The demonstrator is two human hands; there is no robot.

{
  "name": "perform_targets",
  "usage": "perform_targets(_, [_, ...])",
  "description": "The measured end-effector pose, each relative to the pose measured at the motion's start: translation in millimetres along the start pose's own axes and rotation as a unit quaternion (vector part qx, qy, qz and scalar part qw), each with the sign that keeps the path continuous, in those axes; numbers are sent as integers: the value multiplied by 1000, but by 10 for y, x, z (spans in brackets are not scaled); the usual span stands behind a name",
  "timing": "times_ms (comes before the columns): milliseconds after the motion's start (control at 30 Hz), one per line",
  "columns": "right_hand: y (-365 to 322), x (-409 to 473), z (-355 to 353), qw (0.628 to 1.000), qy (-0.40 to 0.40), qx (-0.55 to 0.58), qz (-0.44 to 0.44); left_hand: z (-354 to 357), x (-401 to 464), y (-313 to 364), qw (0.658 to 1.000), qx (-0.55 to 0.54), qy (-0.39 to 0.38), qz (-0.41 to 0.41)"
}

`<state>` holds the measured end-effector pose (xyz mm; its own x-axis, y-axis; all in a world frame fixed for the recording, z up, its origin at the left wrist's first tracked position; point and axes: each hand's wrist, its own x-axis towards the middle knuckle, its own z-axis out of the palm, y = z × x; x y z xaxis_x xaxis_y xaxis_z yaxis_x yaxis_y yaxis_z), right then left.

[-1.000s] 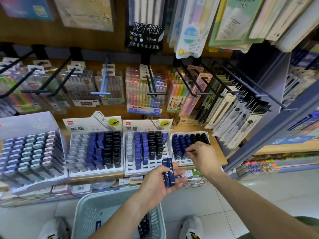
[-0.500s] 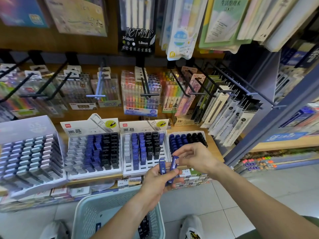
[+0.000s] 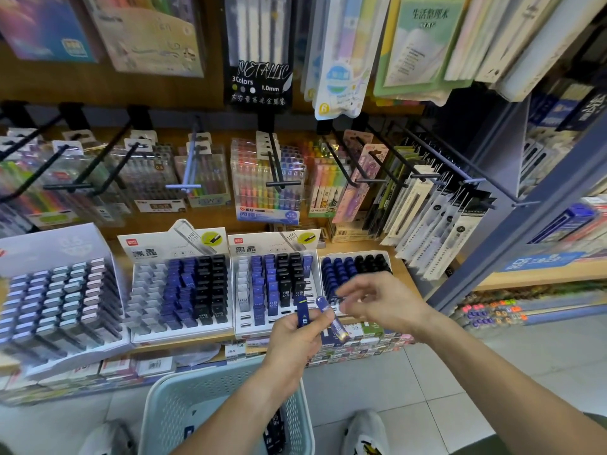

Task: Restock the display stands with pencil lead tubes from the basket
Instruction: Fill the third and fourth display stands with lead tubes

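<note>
Two blue lead tubes (image 3: 303, 312) are standing tilted before the white display stands (image 3: 276, 326); basket (image 3: 170, 402) is sitting below.

Bright, even shop light falls from above, with soft shadows only. Motion blur smears the right hand (image 3: 381, 298) and the hanging packs (image 3: 341, 54) along the top of the frame. Wide-angle bending curves the shelf post (image 3: 525, 218) at the right edge. The white display stand (image 3: 49, 244) at the left looks pale and washed out.

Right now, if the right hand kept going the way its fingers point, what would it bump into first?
Probably the blue tube sticking out of the left hand. The right hand points left at its top, very close; depth is hard to judge.
</note>
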<state>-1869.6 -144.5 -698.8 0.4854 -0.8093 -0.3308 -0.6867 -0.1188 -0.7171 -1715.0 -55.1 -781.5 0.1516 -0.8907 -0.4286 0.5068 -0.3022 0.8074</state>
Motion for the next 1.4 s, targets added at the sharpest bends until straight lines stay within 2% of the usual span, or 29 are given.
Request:
perform_targets(100, [-30, 34, 32, 996, -2, -13, -92, 22, -2, -2, 998, 62, -8, 12])
perform_targets(233, [4, 93, 74, 989, 13, -65, -135, 46, 18, -12, 995, 99, -4, 21])
perform_targets(400, [26, 133, 16, 989, -7, -60, -132, 55, 25, -17, 994, 112, -6, 10])
perform_targets(500, [130, 201, -98, 986, 93, -55, -124, 50, 69, 12, 996, 83, -1, -32])
perform_targets(567, [237, 248, -173, 976, 170, -88, -107, 47, 101, 30, 997, 10, 0, -72])
perform_targets(633, [342, 289, -178, 965, 198, -143, -96, 31, 121, 23, 992, -77, 5, -95])
perform_targets(767, [488, 366, -64, 946, 194, -242, -95, 13, 122, -14, 987, -101, 27, -121])
perform_targets(1000, [564, 451, 48, 955, 170, -230, -83, 25, 141, -17, 985, -102, 38, -137])
perform_targets(1133, [608, 496, 70, 958, 189, -210, -55, 33, 123, -13, 983, -114, 46, -136])
perform_targets(1267, [636, 518, 135, 938, 225, -252, -74, 61, 72, 31, 982, -131, 45, -129])
perform_targets(1400, [647, 524, 159, 930, 230, -280, -60, 31, 67, 3, 988, -98, 19, -116])
